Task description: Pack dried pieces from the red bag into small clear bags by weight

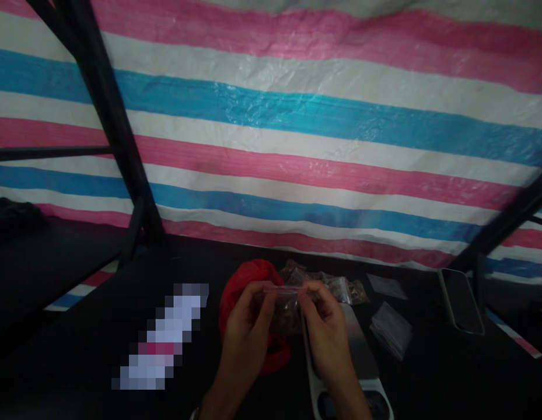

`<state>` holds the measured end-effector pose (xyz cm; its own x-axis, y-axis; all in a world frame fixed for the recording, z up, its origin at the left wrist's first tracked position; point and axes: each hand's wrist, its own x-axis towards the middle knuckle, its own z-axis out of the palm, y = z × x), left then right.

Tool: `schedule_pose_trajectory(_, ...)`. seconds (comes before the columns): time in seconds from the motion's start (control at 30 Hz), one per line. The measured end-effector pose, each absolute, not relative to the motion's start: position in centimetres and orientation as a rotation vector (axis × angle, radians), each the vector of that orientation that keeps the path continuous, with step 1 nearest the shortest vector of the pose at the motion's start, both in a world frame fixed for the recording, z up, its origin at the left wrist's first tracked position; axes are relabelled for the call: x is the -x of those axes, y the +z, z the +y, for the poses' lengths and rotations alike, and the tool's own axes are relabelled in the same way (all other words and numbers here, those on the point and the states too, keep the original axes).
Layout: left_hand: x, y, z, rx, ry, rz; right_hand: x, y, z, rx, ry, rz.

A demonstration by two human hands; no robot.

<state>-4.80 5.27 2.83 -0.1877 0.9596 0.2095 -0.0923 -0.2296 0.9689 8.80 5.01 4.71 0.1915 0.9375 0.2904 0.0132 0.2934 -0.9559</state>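
I hold a small clear plastic bag (pixel 283 306) up between both hands, just above the dark table (pixel 78 326), near the lower middle of my view. My left hand (pixel 247 329) pinches its top edge at the nine o'clock side, thumb and forefinger closed on the plastic, and my right hand (pixel 325 326) pinches the same edge at three o'clock, so the two hands sit close together with only the bag's mouth between them. Brownish contents show through the bag, too dim to tell what they are. Behind my left hand, at about eleven o'clock, lies a red bag (pixel 248 286), bunched and partly hidden by my fingers. At one o'clock from my hands rests a heap of filled clear bags (pixel 336 283). Under my right wrist, toward five o'clock, sits a digital scale (pixel 362 356) with a metal plate. Further out at three o'clock lies a stack of empty clear bags (pixel 391 329), and beyond it a phone (pixel 461 300) leans near the table's edge. A striped tarp (pixel 297 116) fills the twelve o'clock side.
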Motion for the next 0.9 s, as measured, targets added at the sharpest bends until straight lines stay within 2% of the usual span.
schedule_pose_trajectory(0.23,4.3,2.8,5.4,-1.095,1.407,0.914,-8.6,4.8,4.6,1.116,0.913,-1.217)
schedule_pose_trajectory(0.53,3.9,3.0,5.2,-1.224,1.402,0.987,-9.0,4.7,4.7,1.132,0.717,-1.287)
schedule_pose_trajectory(0.9,3.5,2.9,5.0,-1.28,1.386,1.063,-9.9,4.9,4.7,1.111,0.655,-1.328)
